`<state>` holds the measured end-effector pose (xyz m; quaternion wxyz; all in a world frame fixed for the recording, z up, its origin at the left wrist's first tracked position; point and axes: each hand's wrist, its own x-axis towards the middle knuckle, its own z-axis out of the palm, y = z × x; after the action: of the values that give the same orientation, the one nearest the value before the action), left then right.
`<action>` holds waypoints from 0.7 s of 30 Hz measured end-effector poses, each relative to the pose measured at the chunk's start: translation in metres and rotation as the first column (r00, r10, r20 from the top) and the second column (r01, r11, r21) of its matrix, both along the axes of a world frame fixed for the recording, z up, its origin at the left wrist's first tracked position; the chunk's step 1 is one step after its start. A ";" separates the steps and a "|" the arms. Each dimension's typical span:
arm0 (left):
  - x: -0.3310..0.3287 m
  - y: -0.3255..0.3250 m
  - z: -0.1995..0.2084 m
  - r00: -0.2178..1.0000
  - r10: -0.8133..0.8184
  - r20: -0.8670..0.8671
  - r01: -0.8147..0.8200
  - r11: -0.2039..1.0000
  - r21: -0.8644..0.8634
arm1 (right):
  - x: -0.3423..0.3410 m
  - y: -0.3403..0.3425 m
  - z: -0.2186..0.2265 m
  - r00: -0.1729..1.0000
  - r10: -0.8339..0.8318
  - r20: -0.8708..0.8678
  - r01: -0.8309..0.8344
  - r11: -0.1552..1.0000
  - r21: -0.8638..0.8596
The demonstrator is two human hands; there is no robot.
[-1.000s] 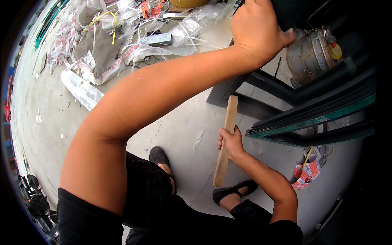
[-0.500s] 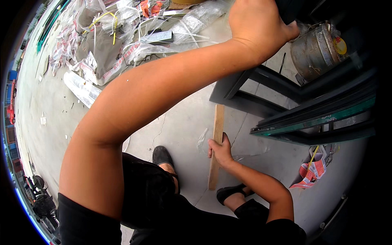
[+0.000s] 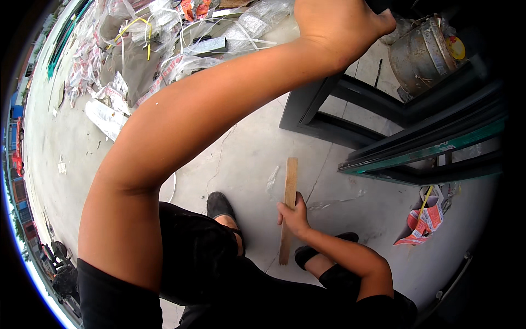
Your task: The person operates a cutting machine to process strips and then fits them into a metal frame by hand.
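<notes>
In my right hand (image 3: 296, 215) is a flat strip of wood (image 3: 291, 178), held around its middle with the thumb across it. The strip hangs nearly upright above the floor, and its lower end looks jagged. My left arm reaches far up and across to the right. At the top edge my left hand (image 3: 339, 24) is closed round a dark part of a dark metal frame (image 3: 307, 104); its fingers are mostly hidden and only the thumb shows beyond it. The frame stands to the right, with open sections and a green strip (image 3: 427, 151) along one bar.
A rusty metal drum (image 3: 422, 57) stands behind the frame. Crumpled plastic wrapping (image 3: 126, 60) and straps pile up at the far left. Red and white packaging (image 3: 422, 222) lies on the right. My shoes (image 3: 220, 205) stand on the cracked concrete floor (image 3: 241, 159).
My right hand and the wood strip have moved slightly lower and nearer to me. My right foot has shifted a little. The left hand keeps its place at the frame.
</notes>
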<state>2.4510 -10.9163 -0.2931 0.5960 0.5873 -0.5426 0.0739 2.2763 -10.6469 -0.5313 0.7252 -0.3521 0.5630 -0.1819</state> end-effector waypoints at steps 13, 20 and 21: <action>-0.003 -0.001 -0.002 1.000 0.009 -0.011 -0.009 1.000 0.010 | 0.001 0.026 0.016 0.997 0.076 0.031 -0.079 0.990 0.116; -0.003 -0.003 0.000 1.000 -0.001 -0.005 0.001 1.000 -0.007 | 0.037 -0.049 -0.022 0.986 -0.074 0.147 0.071 0.997 0.028; -0.003 -0.001 0.000 1.000 0.000 -0.001 0.000 1.000 0.002 | 0.037 -0.027 -0.018 0.987 -0.059 0.148 0.052 0.997 0.052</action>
<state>2.4478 -10.9176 -0.2932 0.5956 0.5879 -0.5425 0.0730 2.3138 -10.6736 -0.5497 0.7683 -0.3042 0.5207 -0.2146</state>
